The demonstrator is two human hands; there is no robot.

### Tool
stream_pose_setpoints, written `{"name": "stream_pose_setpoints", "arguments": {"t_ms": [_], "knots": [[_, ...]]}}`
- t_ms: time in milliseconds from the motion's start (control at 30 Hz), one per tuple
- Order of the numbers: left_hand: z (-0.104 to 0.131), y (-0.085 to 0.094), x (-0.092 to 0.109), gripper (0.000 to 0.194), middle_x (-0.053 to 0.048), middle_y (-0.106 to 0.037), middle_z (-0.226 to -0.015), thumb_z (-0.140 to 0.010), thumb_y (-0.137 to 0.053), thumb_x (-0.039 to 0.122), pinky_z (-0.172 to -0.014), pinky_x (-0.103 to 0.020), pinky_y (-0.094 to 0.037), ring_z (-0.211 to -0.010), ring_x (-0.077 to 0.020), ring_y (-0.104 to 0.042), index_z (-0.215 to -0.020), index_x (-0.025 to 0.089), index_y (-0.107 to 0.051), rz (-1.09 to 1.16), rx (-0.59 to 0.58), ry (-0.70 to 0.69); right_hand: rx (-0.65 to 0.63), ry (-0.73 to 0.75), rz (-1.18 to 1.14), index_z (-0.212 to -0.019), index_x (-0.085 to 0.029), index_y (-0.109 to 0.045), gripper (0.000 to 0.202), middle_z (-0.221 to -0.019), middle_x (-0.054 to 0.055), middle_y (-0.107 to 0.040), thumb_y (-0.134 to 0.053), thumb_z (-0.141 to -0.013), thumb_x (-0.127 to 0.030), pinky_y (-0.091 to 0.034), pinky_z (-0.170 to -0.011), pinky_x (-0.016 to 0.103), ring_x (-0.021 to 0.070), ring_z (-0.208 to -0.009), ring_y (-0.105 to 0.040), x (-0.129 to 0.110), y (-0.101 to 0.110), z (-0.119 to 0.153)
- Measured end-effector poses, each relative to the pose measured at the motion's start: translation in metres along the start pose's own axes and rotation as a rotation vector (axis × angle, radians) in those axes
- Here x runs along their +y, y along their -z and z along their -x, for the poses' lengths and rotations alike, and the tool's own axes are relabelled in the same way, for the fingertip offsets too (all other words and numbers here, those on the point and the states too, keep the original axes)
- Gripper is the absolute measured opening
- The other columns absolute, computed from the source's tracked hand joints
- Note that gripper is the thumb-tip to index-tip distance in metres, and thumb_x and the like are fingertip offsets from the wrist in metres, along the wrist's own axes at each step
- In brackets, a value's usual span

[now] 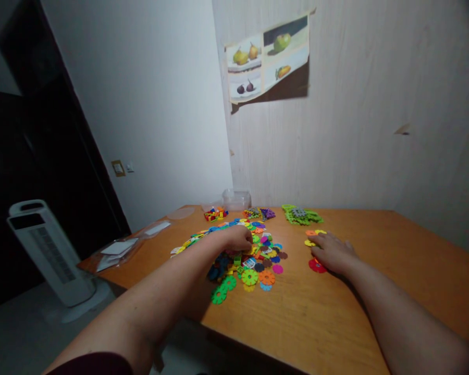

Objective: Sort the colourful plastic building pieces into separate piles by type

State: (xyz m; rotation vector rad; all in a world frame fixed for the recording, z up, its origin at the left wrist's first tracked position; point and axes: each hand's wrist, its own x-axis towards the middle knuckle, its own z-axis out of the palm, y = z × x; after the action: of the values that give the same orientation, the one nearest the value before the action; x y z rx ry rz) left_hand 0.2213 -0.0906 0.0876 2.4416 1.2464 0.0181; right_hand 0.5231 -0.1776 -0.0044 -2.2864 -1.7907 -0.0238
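Observation:
My left hand (240, 238) reaches into a mixed pile of colourful plastic pieces, its fingers curled downward. What they grip, if anything, is hidden. Around it lie notched snowflake discs, among them a lime green disc (249, 277), an orange disc (267, 277) and a green disc (219, 294), with small building blocks mixed in. My right hand (332, 252) rests on the table with its fingers stretched out over a small group of discs. A red disc (317, 266) shows beneath it, and a yellow disc (309, 243) sits by its fingertips.
Behind the pile are small red and yellow blocks (216, 214), purple and grey pieces (260, 213), stacked green gear-like pieces (301, 214) and a clear plastic container (237, 199). Plastic bags with white cards (119, 247) lie on the table's (297, 323) left side. A white tower fan (52, 255) stands left.

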Motion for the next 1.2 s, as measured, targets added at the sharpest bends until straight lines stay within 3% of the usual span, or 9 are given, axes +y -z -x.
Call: {"name": "stream_pose_setpoints", "arguments": {"t_ms": [100,267,633,800,933,1033,1200], "knots": [[0.001,0.001,0.006,0.009,0.0,-0.061,-0.052,-0.066,-0.064,0.02,-0.056,-0.024,-0.043,-0.051,-0.0152,-0.056,-0.062,0.019,-0.071,-0.099,-0.043,0.041,0.015,0.018,0.011,-0.141,-0.027,-0.061,0.054,-0.157,0.011,-0.049,-0.037,-0.093,-0.034,-0.033,-0.109,0.07,0.0354,-0.146,-0.039,-0.001,0.0,0.001],[-0.001,0.001,0.014,0.012,-0.003,-0.07,-0.066,-0.071,-0.066,0.025,-0.066,-0.025,-0.047,-0.065,-0.0174,-0.062,-0.074,0.019,-0.075,-0.277,0.007,0.047,0.045,0.025,0.007,-0.139,-0.027,-0.062,0.053,-0.154,0.012,-0.052,-0.039,-0.092,-0.036,-0.036,-0.109,0.066,0.0355,-0.145,-0.041,-0.001,0.0,0.002],[-0.017,-0.002,0.014,0.025,-0.013,-0.076,-0.095,-0.084,-0.058,0.027,-0.063,-0.026,-0.042,-0.078,-0.0211,-0.065,-0.09,0.013,-0.077,-0.406,0.136,0.098,0.048,0.032,-0.036,-0.13,-0.027,-0.068,0.049,-0.145,0.01,-0.06,-0.037,-0.094,-0.038,-0.041,-0.104,0.053,0.0317,-0.134,-0.053,0.002,0.0,-0.003],[-0.02,-0.006,0.015,0.028,-0.018,-0.075,-0.102,-0.084,-0.058,0.025,-0.07,-0.028,-0.046,-0.087,-0.0254,-0.068,-0.099,0.011,-0.077,-0.409,0.226,0.164,0.103,-0.005,-0.125,-0.124,-0.023,-0.073,0.05,-0.136,0.013,-0.067,-0.036,-0.095,-0.039,-0.044,-0.096,0.044,0.0317,-0.122,-0.06,0.002,0.007,-0.003],[-0.021,-0.007,0.013,0.029,-0.019,-0.074,-0.104,-0.085,-0.057,0.025,-0.077,-0.031,-0.049,-0.094,-0.0289,-0.069,-0.102,0.012,-0.076,-0.379,0.293,0.195,0.193,-0.079,-0.257,-0.109,-0.019,-0.078,0.051,-0.116,0.013,-0.076,-0.034,-0.095,-0.04,-0.044,-0.075,0.032,0.0273,-0.1,-0.067,0.007,0.011,-0.005],[-0.021,-0.007,0.012,0.027,-0.019,-0.074,-0.104,-0.087,-0.055,0.024,-0.079,-0.033,-0.049,-0.096,-0.03,-0.068,-0.099,0.012,-0.075,-0.334,0.334,0.179,0.247,-0.19,-0.315,-0.096,-0.018,-0.08,0.051,-0.097,0.013,-0.077,-0.034,-0.095,-0.042,-0.038,-0.064,0.03,0.0247,-0.084,-0.066,0.014,0.012,-0.006],[-0.025,-0.006,0.019,0.024,-0.013,-0.074,-0.101,-0.091,-0.051,0.023,-0.079,-0.03,-0.048,-0.093,-0.0243,-0.066,-0.094,0.015,-0.073,-0.186,0.395,0.11,0.354,-0.302,-0.41,-0.102,-0.017,-0.079,0.051,-0.097,0.013,-0.077,-0.037,-0.094,-0.043,-0.036,-0.063,0.03,0.0236,-0.082,-0.063,0.022,0.009,-0.009]]}}
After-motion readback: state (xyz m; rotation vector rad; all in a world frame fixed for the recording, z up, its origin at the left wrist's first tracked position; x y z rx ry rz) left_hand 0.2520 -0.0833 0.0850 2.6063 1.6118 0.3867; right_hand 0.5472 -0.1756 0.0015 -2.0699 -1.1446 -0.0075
